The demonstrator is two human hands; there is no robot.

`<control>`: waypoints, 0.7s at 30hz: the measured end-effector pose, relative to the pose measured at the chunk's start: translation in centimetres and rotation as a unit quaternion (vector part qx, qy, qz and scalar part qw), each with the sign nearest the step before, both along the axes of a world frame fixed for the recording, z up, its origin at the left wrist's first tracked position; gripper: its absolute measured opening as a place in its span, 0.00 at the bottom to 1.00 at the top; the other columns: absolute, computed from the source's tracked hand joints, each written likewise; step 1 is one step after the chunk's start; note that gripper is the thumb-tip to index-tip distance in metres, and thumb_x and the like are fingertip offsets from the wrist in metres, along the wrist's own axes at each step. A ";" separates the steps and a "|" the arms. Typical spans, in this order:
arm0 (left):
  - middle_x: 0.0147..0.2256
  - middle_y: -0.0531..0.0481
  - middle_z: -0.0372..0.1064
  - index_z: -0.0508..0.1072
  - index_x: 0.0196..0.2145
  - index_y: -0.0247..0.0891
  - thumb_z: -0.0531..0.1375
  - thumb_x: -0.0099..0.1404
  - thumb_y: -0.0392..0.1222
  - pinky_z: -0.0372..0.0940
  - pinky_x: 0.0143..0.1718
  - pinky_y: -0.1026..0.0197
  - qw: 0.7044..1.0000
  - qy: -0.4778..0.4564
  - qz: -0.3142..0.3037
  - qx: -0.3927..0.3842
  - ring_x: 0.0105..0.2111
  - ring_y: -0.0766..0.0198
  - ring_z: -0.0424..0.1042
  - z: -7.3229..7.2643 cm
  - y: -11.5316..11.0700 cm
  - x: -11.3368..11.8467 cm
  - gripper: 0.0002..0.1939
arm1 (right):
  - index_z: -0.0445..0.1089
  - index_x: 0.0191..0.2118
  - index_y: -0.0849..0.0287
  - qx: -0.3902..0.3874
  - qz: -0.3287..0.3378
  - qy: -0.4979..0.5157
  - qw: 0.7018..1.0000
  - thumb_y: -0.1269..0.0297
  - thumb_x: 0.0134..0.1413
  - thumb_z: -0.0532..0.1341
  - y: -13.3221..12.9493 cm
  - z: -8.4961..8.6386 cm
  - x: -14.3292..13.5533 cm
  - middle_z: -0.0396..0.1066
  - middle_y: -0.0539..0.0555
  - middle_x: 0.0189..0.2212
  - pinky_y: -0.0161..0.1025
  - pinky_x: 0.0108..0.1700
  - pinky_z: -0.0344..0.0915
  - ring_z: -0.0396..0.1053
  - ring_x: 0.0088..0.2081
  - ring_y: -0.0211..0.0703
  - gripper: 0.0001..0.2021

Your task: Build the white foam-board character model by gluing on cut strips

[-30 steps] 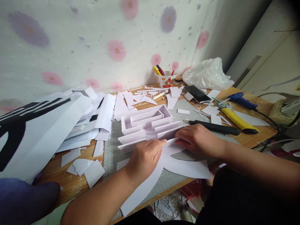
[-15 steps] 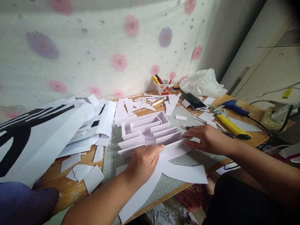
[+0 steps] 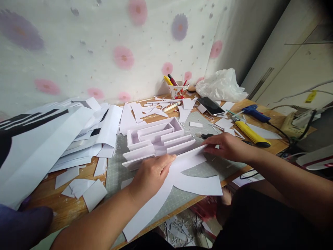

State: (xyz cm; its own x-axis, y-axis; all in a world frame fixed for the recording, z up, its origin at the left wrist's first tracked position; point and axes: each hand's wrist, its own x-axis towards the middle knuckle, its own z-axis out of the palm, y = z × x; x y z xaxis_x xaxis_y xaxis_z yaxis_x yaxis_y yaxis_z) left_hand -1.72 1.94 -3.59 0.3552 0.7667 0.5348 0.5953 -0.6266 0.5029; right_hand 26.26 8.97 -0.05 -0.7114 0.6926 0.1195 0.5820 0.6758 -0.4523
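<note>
White panel [image 3: 191, 154], pens [image 3: 172, 80] in cup [image 3: 179, 92]

A single head-worn camera looks forward and steeply down over the counter [image 3: 70, 208], facing the flowered sheet [image 3: 91, 27] behind it. It sits close: the left hand [image 3: 153, 172] and right hand [image 3: 226, 147] show just below mid-frame.

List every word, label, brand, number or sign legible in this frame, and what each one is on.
None reads with certainty.
Paper cup: red characters, too blurred to quote.
Large white sheet: bold black shapes, cut off by the frame; no whole character shows.
Yellow tag at right: too small to read.
Cutting mat: faint grid lines, no readable numbers.
</note>
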 end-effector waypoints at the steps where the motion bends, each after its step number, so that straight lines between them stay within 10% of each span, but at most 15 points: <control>1: 0.28 0.54 0.75 0.72 0.42 0.41 0.54 0.60 0.27 0.70 0.27 0.67 1.000 0.001 0.000 0.000 0.24 0.69 0.75 0.0 0.0 0.0 0.16 | 0.73 0.41 0.58 0.001 -0.003 0.006 1.000 0.62 0.57 0.57 0.0 0.1 0.0 0.76 0.53 0.33 0.34 0.34 0.67 0.72 0.31 0.38 0.11; 11: 0.30 0.52 0.75 0.69 0.46 0.37 0.53 0.60 0.24 0.69 0.25 0.67 0.998 0.039 -0.018 0.043 0.26 0.68 0.74 0.5 -0.3 -0.3 0.19 | 0.73 0.42 0.59 0.038 0.037 0.019 0.998 0.61 0.58 0.57 0.3 0.2 -0.6 0.76 0.55 0.34 0.34 0.34 0.66 0.72 0.32 0.39 0.11; 21: 0.40 0.48 0.76 0.71 0.48 0.36 0.52 0.64 0.29 0.69 0.43 0.65 0.992 0.113 -0.008 0.055 0.40 0.65 0.74 2.2 -0.7 -0.9 0.17 | 0.71 0.44 0.51 0.013 0.053 -0.007 0.998 0.62 0.56 0.60 1.5 -0.6 0.8 0.75 0.51 0.35 0.34 0.34 0.67 0.72 0.33 0.40 0.10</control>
